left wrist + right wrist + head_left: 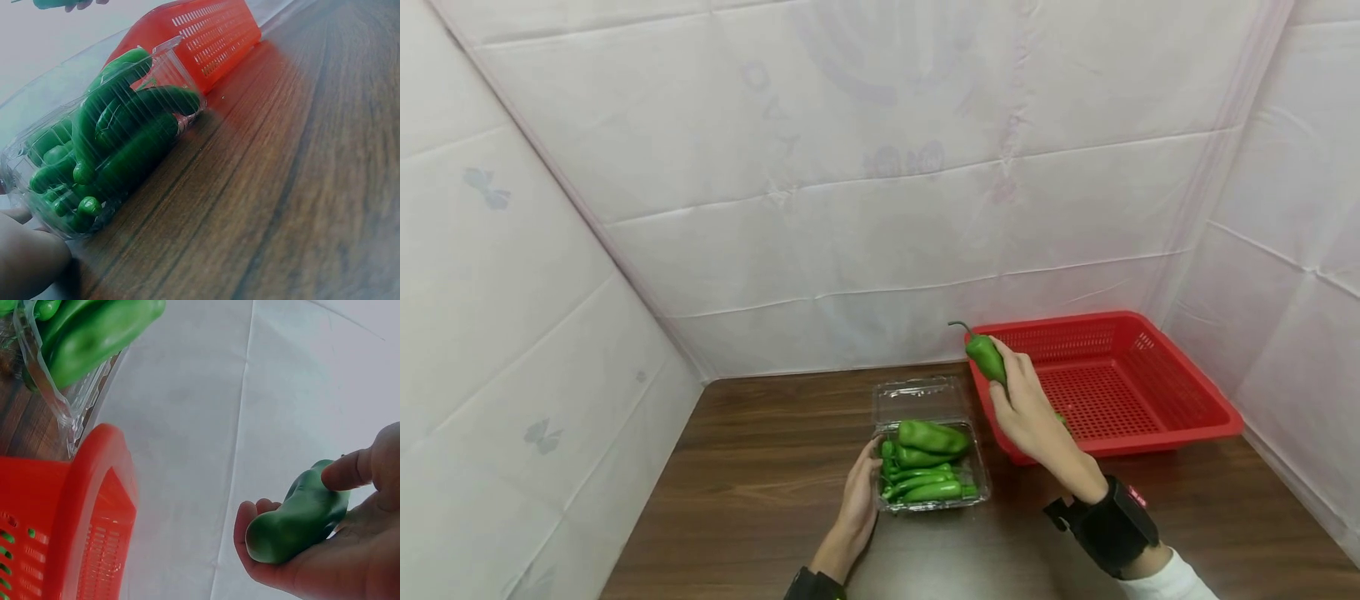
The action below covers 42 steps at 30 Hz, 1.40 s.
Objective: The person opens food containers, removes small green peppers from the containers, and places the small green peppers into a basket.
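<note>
The right hand (pixel 1018 404) holds a green pepper (pixel 987 357) between its thumb and its fingers. The thumb is on one side of the pepper and the fingers bend round the other side. The pepper is up in the air. From the head view, it shows against the back left corner of the red plastic basket (pixel 1138 444). Its thin stem pokes out, away from the palm.

The left hand (pixel 856 492) is at the left side of the clear plastic box (pixel 932 506), with its fingertips touching the side. I cannot tell if its fingers curl round the wall of the box.

The box sits on the brown wooden tabletop (pixel 760 467), just left of the basket. Its clear lid (pixel 921 402) lies open toward the tabletop's back edge. Inside the box, a big fat pepper (pixel 931 436) lies near the lid, and skinny green peppers (pixel 917 482) lie near the front wall.

The basket is at the tabletop's back right corner. It has lots of little holes, and a bit of something green (pixel 1062 419) peeks out inside it, mostly behind the right arm.

White sheets (pixel 850 250) hang behind the tabletop and at both sides. Each wrist wears a black band (pixel 1112 525).
</note>
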Tool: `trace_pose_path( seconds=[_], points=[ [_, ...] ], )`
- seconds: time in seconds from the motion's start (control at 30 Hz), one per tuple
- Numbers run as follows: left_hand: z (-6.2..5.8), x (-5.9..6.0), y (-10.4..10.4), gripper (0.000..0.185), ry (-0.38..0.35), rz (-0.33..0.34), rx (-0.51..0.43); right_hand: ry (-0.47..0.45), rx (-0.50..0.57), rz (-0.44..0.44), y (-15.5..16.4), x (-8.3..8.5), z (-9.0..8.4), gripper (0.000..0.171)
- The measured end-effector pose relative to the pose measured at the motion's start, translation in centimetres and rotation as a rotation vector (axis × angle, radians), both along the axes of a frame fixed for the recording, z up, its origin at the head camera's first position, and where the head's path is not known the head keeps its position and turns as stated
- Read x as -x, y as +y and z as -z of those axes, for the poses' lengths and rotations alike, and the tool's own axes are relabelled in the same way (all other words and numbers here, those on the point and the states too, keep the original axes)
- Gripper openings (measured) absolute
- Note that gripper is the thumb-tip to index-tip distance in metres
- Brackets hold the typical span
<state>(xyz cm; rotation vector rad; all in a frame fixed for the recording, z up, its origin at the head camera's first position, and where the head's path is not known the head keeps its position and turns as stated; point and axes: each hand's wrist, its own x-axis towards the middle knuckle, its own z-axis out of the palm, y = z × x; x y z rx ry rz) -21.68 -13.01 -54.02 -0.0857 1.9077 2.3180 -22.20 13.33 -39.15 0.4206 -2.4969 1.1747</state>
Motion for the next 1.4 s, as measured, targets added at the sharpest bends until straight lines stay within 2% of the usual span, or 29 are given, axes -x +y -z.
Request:
trace_pose_path(
  seconds=[0.27, 0.57, 0.93, 1.27, 1.4],
  points=[
    [0.2, 0.3, -0.1, 0.063, -0.009, 0.007, -0.009, -0.077, 0.012, 0.031, 1.1, 0.2, -0.3, 0.06],
    [0.4, 0.4, -0.4, 0.064, -0.019, 0.032, 0.004, -0.101, 0.035, 0.051, 1.7, 0.5, -0.3, 0.061],
    [0.5, 0.6, -0.2, 0.064, -0.01, 0.005, -0.017, -0.057, -0.002, 0.043, 2.6, 0.3, 1.0, 0.062],
    [0.5, 0.5, -0.3, 0.064, -0.012, 0.007, -0.001, 0.003, -0.01, 0.119, 3.5, 0.8, 1.7, 0.057],
    [0.4, 0.5, -0.3, 0.064, -0.014, 0.01, -0.007, -0.001, -0.031, 0.16, 3.9, 0.7, 1.8, 0.056]
  ],
)
